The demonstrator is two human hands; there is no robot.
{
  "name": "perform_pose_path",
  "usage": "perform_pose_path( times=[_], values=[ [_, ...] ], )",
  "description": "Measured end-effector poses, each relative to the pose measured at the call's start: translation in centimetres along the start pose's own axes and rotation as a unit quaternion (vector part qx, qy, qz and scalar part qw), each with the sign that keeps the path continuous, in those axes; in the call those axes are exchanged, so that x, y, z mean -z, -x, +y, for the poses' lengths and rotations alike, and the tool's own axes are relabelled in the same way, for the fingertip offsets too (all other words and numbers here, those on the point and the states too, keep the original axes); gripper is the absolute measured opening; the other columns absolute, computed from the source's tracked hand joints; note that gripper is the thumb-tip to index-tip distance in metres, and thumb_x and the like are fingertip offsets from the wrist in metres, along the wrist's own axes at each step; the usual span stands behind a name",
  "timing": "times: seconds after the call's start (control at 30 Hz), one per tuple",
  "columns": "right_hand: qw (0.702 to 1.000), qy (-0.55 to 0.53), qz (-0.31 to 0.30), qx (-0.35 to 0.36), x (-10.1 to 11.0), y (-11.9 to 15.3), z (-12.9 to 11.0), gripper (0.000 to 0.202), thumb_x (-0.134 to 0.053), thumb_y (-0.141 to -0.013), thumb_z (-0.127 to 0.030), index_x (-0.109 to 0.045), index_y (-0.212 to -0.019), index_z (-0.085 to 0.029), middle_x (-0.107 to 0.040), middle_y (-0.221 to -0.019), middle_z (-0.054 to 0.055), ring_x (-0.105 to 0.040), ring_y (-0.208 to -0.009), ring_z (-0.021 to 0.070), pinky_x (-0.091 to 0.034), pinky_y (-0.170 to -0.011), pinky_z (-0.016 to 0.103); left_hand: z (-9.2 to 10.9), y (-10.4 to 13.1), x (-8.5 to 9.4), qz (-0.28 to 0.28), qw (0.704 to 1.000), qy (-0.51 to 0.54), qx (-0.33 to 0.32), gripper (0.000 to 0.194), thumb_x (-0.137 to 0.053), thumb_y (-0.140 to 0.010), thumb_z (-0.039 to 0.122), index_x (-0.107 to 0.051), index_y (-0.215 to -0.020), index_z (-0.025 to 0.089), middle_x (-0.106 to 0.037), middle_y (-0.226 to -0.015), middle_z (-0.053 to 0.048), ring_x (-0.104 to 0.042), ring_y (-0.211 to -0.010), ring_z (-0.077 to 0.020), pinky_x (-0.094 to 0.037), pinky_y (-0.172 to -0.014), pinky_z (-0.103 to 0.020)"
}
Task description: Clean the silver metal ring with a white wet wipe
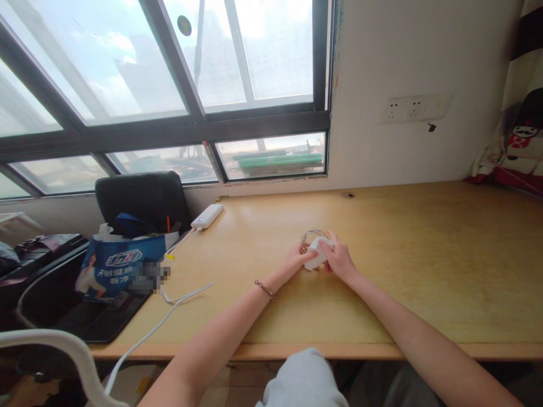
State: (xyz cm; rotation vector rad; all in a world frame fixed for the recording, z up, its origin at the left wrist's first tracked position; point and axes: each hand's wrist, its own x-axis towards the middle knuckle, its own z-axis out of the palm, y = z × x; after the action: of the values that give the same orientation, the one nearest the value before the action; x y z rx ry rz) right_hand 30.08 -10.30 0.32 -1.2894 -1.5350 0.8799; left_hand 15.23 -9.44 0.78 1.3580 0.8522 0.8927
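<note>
Head view: white pouch sits clamped between left hand and right hand fingers on desk.

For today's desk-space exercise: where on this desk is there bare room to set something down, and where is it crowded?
Bare: the desk right of the right hand, up to the wall. Also between the power bank and the left hand. Crowded: the left end, with the blue bag and white cable.
</note>
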Motion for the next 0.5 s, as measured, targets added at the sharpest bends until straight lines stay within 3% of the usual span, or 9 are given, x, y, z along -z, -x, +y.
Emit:
perform_pose_path(
  times=[0.17, 0.23, 0.37, 0.47, 0.5],
  values=[
    [0.989, -0.107, -0.090, -0.044, -0.8, 0.0, 0.0, 0.057, -0.030, -0.081, -0.046, -0.024, -0.128, -0.013, -0.056, -0.050, -0.001, -0.052, -0.033, 0.0162, -0.038, -0.031, 0.023, -0.6, -0.2, 0.5, 0.031, 0.995, 0.088, -0.032, 0.025, -0.061, -0.064, 0.030, -0.058, -0.079, 0.011, -0.060, -0.068, -0.004, -0.054, -0.057, -0.0127, -0.040, -0.054, -0.023],
    [0.991, -0.094, -0.081, -0.049, -0.8, -0.4, -0.5, 0.058, -0.028, -0.082, -0.048, -0.023, -0.129, -0.014, -0.056, -0.051, -0.001, -0.050, -0.032, 0.0150, -0.037, -0.030, 0.022, -1.0, -0.5, 0.8, 0.060, 0.992, 0.102, -0.033, 0.024, -0.062, -0.061, 0.027, -0.058, -0.077, 0.010, -0.059, -0.066, -0.003, -0.052, -0.055, -0.0110, -0.038, -0.052, -0.021],
    [0.995, 0.036, 0.071, 0.053, 1.2, 0.8, -3.9, 0.052, -0.035, -0.082, -0.047, -0.035, -0.123, -0.015, -0.053, -0.050, -0.001, -0.049, -0.037, 0.0133, -0.038, -0.037, 0.023, -2.1, -1.1, 1.3, 0.113, 0.986, 0.122, -0.024, 0.027, -0.062, -0.056, 0.022, -0.057, -0.080, 0.010, -0.059, -0.068, -0.002, -0.051, -0.054, -0.0100, -0.036, -0.050, -0.020],
    [0.960, 0.082, 0.234, 0.128, 4.4, 6.4, -7.6, 0.036, -0.032, -0.085, -0.040, -0.047, -0.112, -0.022, -0.055, -0.062, 0.004, -0.054, -0.052, 0.0168, -0.043, -0.045, 0.028, -2.6, -1.4, 1.5, 0.129, 0.982, 0.137, -0.009, 0.028, -0.061, -0.056, 0.019, -0.057, -0.082, 0.010, -0.059, -0.068, -0.003, -0.051, -0.054, -0.0100, -0.036, -0.049, -0.020],
    [0.954, 0.102, 0.242, 0.147, 5.5, 9.0, -8.6, 0.033, -0.031, -0.086, -0.040, -0.049, -0.111, -0.027, -0.056, -0.067, 0.006, -0.055, -0.058, 0.0187, -0.045, -0.049, 0.031, -2.7, -1.5, 1.5, 0.135, 0.981, 0.141, -0.004, 0.027, -0.060, -0.055, 0.018, -0.056, -0.081, 0.010, -0.058, -0.067, -0.002, -0.051, -0.053, -0.0098, -0.036, -0.048, -0.020]
  ],
)
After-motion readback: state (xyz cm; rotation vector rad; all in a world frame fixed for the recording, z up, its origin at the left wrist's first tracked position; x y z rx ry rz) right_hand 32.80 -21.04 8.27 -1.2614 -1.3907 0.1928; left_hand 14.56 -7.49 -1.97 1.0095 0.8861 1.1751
